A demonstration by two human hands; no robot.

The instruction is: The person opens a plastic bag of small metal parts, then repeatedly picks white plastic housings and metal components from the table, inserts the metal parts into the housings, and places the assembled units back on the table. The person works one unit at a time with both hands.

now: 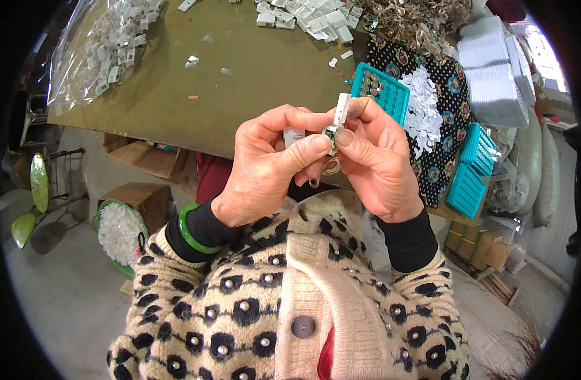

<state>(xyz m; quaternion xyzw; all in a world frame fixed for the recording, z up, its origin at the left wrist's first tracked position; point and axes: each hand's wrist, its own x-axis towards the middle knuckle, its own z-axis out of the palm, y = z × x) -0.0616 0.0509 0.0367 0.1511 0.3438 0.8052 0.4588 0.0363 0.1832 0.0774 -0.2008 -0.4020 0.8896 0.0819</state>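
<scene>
My left hand (265, 149) and my right hand (382, 158) meet at the table's near edge, with thumbs and fingertips closed together. Between them they pinch a small white plastic case (342, 109), which stands up from the fingertips. A dark greenish part shows at its lower end, partly covered by my thumbs. Below the thumbs hangs a metal split ring (330, 166). Another pale, translucent piece (293, 137) is tucked in the fingers of my left hand. A green bangle (192, 229) circles my left wrist.
On the table (195, 63) lie a heap of white cases (316, 19) and a clear bag of similar pieces (113, 57). A teal tray (397, 95) holds round metal pieces beside small white flat pieces (423, 107). More teal trays (468, 190) and stacked white trays (496, 82) stand right.
</scene>
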